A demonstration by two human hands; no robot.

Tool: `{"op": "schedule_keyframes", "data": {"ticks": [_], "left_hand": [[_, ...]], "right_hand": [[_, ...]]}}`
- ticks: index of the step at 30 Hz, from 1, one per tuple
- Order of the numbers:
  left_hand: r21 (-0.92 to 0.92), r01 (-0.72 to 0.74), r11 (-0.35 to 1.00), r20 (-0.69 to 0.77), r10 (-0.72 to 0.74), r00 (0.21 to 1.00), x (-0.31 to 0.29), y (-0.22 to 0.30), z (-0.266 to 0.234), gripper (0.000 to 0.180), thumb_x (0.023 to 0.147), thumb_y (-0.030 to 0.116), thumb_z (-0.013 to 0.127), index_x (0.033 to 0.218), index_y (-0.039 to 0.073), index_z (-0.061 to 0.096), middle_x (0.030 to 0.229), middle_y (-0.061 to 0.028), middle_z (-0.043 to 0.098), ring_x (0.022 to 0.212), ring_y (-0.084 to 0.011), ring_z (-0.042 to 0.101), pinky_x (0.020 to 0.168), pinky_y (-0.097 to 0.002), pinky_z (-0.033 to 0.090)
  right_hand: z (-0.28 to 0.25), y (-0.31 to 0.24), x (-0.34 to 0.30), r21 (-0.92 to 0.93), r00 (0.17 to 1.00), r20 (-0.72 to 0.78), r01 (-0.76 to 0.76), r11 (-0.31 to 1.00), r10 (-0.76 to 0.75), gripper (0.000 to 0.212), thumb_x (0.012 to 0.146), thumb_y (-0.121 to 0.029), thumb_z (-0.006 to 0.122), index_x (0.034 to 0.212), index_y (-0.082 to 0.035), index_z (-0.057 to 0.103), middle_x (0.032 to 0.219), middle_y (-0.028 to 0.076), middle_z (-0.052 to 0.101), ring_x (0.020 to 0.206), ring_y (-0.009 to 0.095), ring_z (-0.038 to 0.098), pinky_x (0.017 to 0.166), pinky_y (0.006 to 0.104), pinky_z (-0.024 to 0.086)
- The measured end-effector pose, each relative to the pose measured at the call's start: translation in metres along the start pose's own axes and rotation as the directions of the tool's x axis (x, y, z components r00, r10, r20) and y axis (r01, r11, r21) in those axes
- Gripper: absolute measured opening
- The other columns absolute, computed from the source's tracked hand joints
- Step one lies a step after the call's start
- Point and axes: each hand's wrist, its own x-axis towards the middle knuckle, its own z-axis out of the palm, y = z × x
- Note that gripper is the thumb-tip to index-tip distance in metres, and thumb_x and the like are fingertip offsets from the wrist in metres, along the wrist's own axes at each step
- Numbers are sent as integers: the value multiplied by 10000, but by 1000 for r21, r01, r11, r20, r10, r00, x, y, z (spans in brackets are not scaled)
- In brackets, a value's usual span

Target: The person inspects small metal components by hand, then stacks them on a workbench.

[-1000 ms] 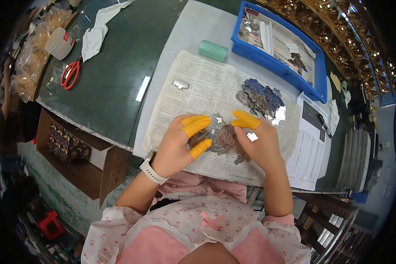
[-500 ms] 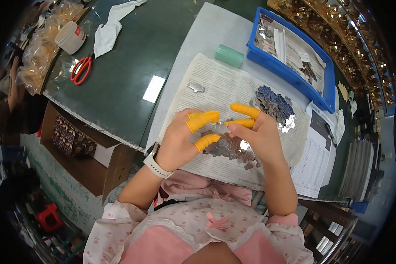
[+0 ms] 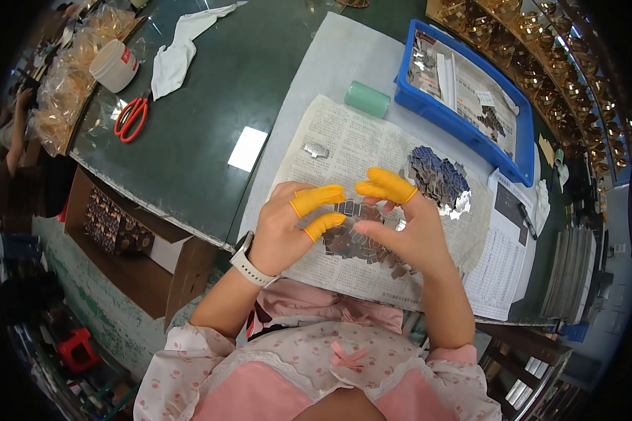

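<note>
My left hand [image 3: 277, 228] has yellow finger cots on its thumb and fingers. A small flat silver metal piece [image 3: 349, 206] sits between its fingertips. Close to it on the right, my right hand [image 3: 407, 221] is open, with two cotted fingers raised over a bare thumb and nothing visible in its grip. Below both hands spreads a loose pile of grey metal pieces [image 3: 354, 242], partly hidden by the fingers. A second, denser heap of metal pieces [image 3: 439, 175] lies beyond my right hand. One silver piece [image 3: 316, 150] rests by itself on the newspaper [image 3: 337, 133].
Behind stand a green cylinder [image 3: 367, 99] and a blue tray [image 3: 463, 119] with paper and metal bits. Printed sheets [image 3: 495, 274] and a black pen [image 3: 527, 219] lie at right. Red-handled scissors [image 3: 130, 121], a white cloth [image 3: 172, 67] and a white tub [image 3: 114, 66] are at left.
My right hand has drawn its thumb away from its fingers, opening beside the left. My left hand stays around the small metal piece, and the whole view has shifted slightly.
</note>
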Motion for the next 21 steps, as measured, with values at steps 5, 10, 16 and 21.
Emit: {"op": "schedule_keyframes", "data": {"ticks": [5, 10, 16, 21], "left_hand": [[13, 24, 1000, 19, -24, 1000, -3, -4, -1, 418, 807, 98, 895, 1202, 39, 771, 1087, -90, 783, 1003, -275, 709, 888, -356, 566], [-133, 215, 968, 155, -194, 969, -13, -6, -5, 549, 852, 77, 870, 1364, 25, 678, 1217, -134, 762, 1150, -270, 711, 996, -383, 554], [-784, 491, -381, 617, -382, 688, -16, 4, 0, 627, 1115, 418, 561, 1560, -5, 433, 1493, -204, 579, 1311, -366, 635, 1121, -452, 519], [-699, 525, -486, 709, -374, 598, -11, 5, -2, 657, 1142, 491, 428, 1506, -55, 473, 1507, -272, 552, 1392, -452, 565, 1159, -488, 487]], "right_hand": [[9, -7, 1, -118, 999, 5, 47, 992, -47, 602, 857, -200, 875, 1409, -83, 666, 1213, 80, 765, 977, 227, 696, 845, 337, 550], [11, -6, 0, -245, 997, 24, 83, 966, -80, 597, 834, -235, 882, 1384, -113, 685, 1129, 87, 746, 990, 291, 651, 919, 397, 495], [22, -12, -5, -349, 982, 22, 182, 919, -186, 645, 779, -157, 932, 1371, -71, 690, 1146, 94, 755, 1028, 259, 676, 951, 368, 523], [17, -6, 0, -338, 987, 12, 154, 928, -160, 667, 811, -178, 906, 1414, -58, 647, 1230, 135, 729, 1121, 306, 663, 1004, 393, 510]]}}
